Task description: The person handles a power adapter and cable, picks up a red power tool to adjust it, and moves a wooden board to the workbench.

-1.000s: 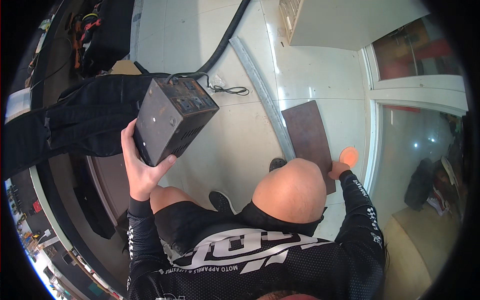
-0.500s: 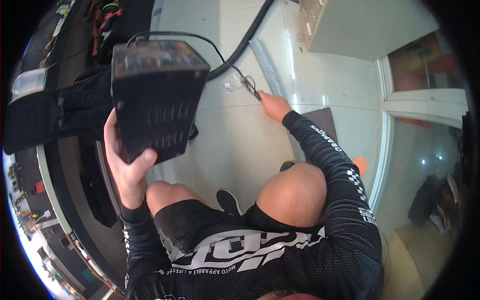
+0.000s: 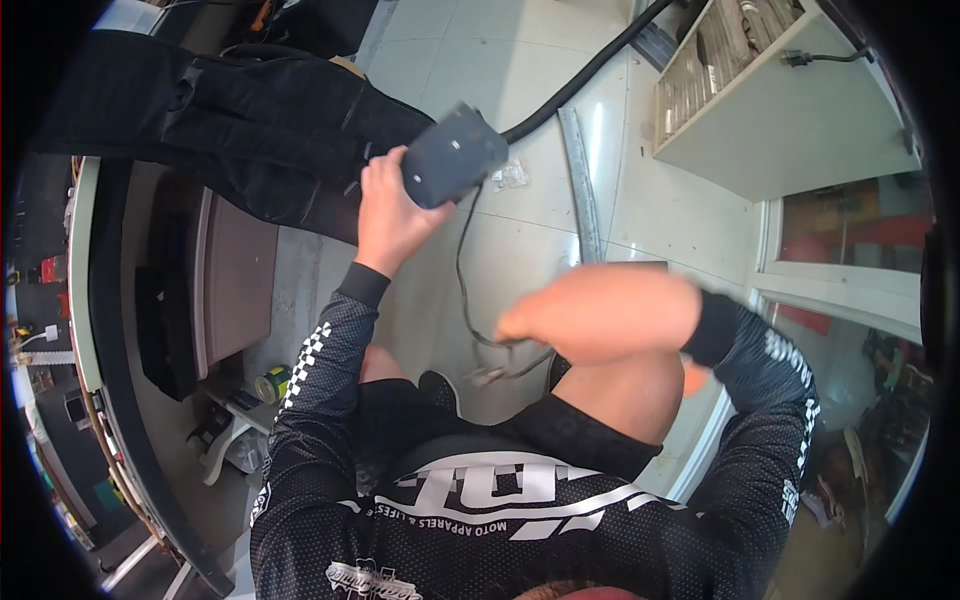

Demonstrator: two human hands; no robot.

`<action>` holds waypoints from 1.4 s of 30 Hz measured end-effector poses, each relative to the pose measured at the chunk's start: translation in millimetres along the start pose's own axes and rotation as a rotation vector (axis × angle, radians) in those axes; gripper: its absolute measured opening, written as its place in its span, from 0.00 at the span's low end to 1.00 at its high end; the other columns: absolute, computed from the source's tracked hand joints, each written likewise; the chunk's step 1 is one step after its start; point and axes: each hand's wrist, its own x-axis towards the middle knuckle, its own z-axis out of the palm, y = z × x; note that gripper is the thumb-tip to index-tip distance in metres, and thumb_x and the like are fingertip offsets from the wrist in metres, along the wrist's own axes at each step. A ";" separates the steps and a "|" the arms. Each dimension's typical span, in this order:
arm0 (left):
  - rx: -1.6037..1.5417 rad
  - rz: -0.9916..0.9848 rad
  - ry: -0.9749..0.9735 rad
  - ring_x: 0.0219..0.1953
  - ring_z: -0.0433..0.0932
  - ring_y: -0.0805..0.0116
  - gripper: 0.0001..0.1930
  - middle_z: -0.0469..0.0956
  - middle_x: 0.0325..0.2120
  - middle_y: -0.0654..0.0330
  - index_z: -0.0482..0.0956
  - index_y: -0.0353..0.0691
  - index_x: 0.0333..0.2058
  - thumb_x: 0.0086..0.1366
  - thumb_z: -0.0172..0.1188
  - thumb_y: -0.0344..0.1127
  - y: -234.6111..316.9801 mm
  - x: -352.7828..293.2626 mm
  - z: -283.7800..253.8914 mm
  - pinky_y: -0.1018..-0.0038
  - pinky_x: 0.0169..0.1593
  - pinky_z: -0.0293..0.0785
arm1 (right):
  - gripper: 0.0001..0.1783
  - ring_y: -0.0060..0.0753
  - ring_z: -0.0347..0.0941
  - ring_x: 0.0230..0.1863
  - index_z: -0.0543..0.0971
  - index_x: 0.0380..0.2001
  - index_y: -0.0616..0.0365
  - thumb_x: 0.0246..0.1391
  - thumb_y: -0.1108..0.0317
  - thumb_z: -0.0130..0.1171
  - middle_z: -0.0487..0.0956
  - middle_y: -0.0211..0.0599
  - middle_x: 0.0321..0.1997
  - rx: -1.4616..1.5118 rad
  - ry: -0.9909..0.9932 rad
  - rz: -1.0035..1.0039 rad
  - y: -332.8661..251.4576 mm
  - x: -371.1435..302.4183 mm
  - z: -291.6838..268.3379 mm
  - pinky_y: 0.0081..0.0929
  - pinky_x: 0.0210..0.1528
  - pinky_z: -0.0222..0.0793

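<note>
My left hand (image 3: 395,215) grips a black box (image 3: 455,155) by its near left side, thumb along the lower edge. The box is held tilted above the floor, and its edges are slightly blurred. A dark power cord (image 3: 463,260) hangs from it and curves down toward my knees. My right hand (image 3: 590,315), smeared by motion, is closed on the cord above my right knee. The cord's loose end (image 3: 490,376) dangles blurred below those fingers.
Left of me stand a black padded bag (image 3: 270,140) and a workbench (image 3: 85,300). A metal strip (image 3: 580,185) and a small clear packet (image 3: 510,175) lie on the tiles. A thick black hose (image 3: 590,80) runs toward a pale cabinet (image 3: 800,130). A green can (image 3: 272,385) stands low at left.
My left hand has moved the box away and to the right, turning it so a different face shows. My right hand has come back toward my knees, drawing the cord along.
</note>
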 end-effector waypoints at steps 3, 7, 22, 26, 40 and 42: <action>-0.064 0.352 -0.148 0.58 0.71 0.44 0.48 0.73 0.54 0.49 0.69 0.34 0.62 0.42 0.82 0.42 -8.2 -25.4 -3.7 0.55 0.63 0.71 | 0.26 0.28 0.79 0.34 0.75 0.65 0.47 0.64 0.70 0.56 0.82 0.38 0.39 0.533 0.361 -0.174 3.9 24.5 -74.6 0.30 0.40 0.77; -0.256 0.316 -0.317 0.57 0.72 0.44 0.49 0.73 0.54 0.49 0.70 0.38 0.63 0.39 0.81 0.38 31.9 -42.9 -13.7 0.58 0.60 0.73 | 0.22 0.15 0.76 0.36 0.74 0.63 0.51 0.68 0.63 0.56 0.80 0.28 0.39 0.772 0.565 0.161 117.1 23.6 -101.0 0.19 0.41 0.71; -0.376 0.151 -0.254 0.59 0.69 0.46 0.51 0.70 0.53 0.47 0.64 0.32 0.64 0.43 0.83 0.39 103.4 -28.5 60.7 0.56 0.64 0.68 | 0.32 0.37 0.68 0.72 0.69 0.69 0.54 0.63 0.70 0.63 0.74 0.36 0.69 1.726 0.879 -0.154 161.8 -34.2 155.4 0.55 0.74 0.62; -0.286 0.246 -0.180 0.57 0.69 0.41 0.52 0.70 0.54 0.43 0.63 0.30 0.64 0.43 0.83 0.37 149.4 -42.0 142.8 0.53 0.61 0.70 | 0.34 0.29 0.66 0.71 0.66 0.71 0.44 0.66 0.58 0.66 0.73 0.29 0.70 2.014 1.316 -0.103 167.7 -44.8 189.9 0.52 0.70 0.66; -0.206 0.328 -0.724 0.67 0.66 0.40 0.41 0.68 0.63 0.41 0.62 0.37 0.71 0.60 0.70 0.33 143.2 -82.4 218.9 0.55 0.70 0.67 | 0.36 0.37 0.74 0.60 0.74 0.62 0.42 0.60 0.32 0.63 0.78 0.35 0.60 1.872 2.169 0.293 384.1 -223.6 271.0 0.54 0.60 0.68; -0.104 0.255 -0.839 0.67 0.66 0.39 0.40 0.68 0.63 0.41 0.63 0.37 0.70 0.61 0.70 0.34 97.1 -113.6 216.3 0.55 0.70 0.67 | 0.36 0.38 0.75 0.58 0.75 0.61 0.43 0.60 0.32 0.63 0.80 0.35 0.58 1.801 2.167 0.266 425.4 -279.1 284.1 0.56 0.61 0.67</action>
